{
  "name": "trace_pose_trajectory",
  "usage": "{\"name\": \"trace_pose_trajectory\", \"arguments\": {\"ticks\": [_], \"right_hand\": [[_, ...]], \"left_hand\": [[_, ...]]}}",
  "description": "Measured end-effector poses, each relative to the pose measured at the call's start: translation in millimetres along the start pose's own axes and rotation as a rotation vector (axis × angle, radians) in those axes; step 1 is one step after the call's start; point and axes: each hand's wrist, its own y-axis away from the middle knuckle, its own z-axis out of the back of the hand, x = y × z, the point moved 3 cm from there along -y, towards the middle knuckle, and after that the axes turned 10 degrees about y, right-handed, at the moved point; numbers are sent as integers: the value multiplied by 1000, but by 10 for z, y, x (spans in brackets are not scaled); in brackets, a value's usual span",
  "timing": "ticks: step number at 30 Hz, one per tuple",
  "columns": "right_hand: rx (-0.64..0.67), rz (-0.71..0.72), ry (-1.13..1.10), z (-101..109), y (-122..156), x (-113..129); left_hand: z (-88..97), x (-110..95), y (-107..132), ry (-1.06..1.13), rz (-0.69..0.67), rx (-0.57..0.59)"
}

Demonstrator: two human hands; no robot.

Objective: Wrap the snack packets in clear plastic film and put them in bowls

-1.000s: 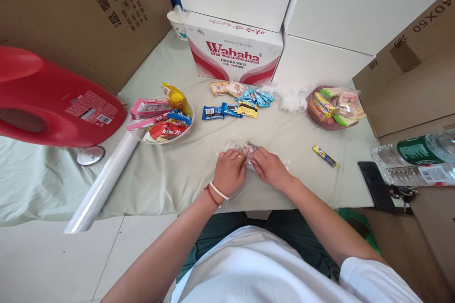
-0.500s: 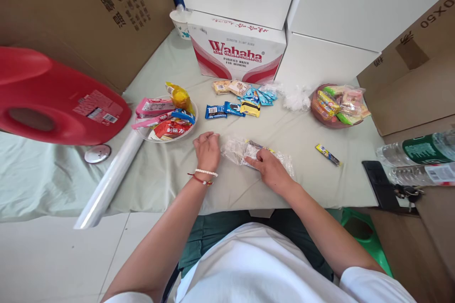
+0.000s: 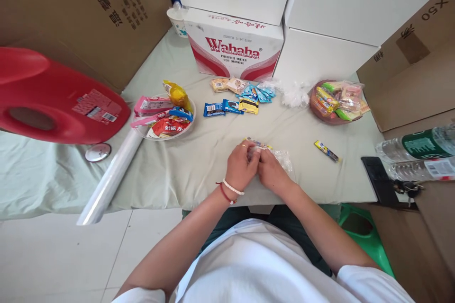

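My left hand, with two bracelets at the wrist, and my right hand meet near the table's front edge. Both are closed, fingertips together, on a crinkled clear plastic bag. Part of a yellow-and-blue snack packet shows just beyond the fingers; whether it lies inside the bag cannot be made out. The hands cover most of the bag. To the right, a similar slim stick packet lies alone on the cloth. Farther back are blue snack packets, a yellow packet and pale wrapped biscuits.
A clear bowl of snacks stands left and a reddish bowl right. Crumpled clear plastic lies at the back before a Wahaha carton. A red jug and film roll are left; bottles and a phone right.
My left hand has moved right from the bare cloth and now grips the bag beside my right hand. My right fingers, pointing over the bag before, are now closed on it.
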Motion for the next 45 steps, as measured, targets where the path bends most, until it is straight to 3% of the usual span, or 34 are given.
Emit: {"name": "trace_pose_trajectory", "arguments": {"ticks": [5, 7, 10, 12, 14, 16, 20, 22, 24, 27, 30, 33, 36, 41, 45], "right_hand": [[-75, 109, -112, 30, 468, 24], [-104, 58, -221, 50, 660, -20], [-266, -292, -308, 86, 821, -240], [-401, -562, -198, 111, 839, -429], [-435, -698, -51, 126, 781, -581], [-375, -702, -12, 136, 686, -682], [-249, -650, -298, 245, 548, -710], [-217, -671, -464, 340, 460, -645], [-205, -666, -490, 436, 291, -528], [-143, -596, -280, 498, -113, -287], [48, -559, 9, 423, -520, -65], [196, -531, 202, 316, -725, 75], [229, -509, 282, 222, -710, 164], [127, -419, 404, 90, -569, 318], [71, -373, 471, 23, -536, 414]], "left_hand": [[-207, 1, 309, -329, -226, 140], [-247, 52, 410, -423, -303, 175], [-287, 110, 483, -507, -347, 189], [-307, 126, 480, -538, -339, 201], [-316, 127, 458, -554, -330, 211], [-313, 123, 440, -558, -335, 219], [-295, 134, 443, -546, -353, 236], [-297, 147, 455, -546, -350, 247], [-313, 155, 464, -549, -348, 257], [-352, 155, 462, -563, -355, 270], [-354, 148, 444, -549, -350, 282], [-267, 151, 462, -486, -336, 288], [-96, 181, 577, -382, -380, 287], [337, 338, 809, -255, -455, 125], [637, 508, 845, -249, -424, -2]]}}
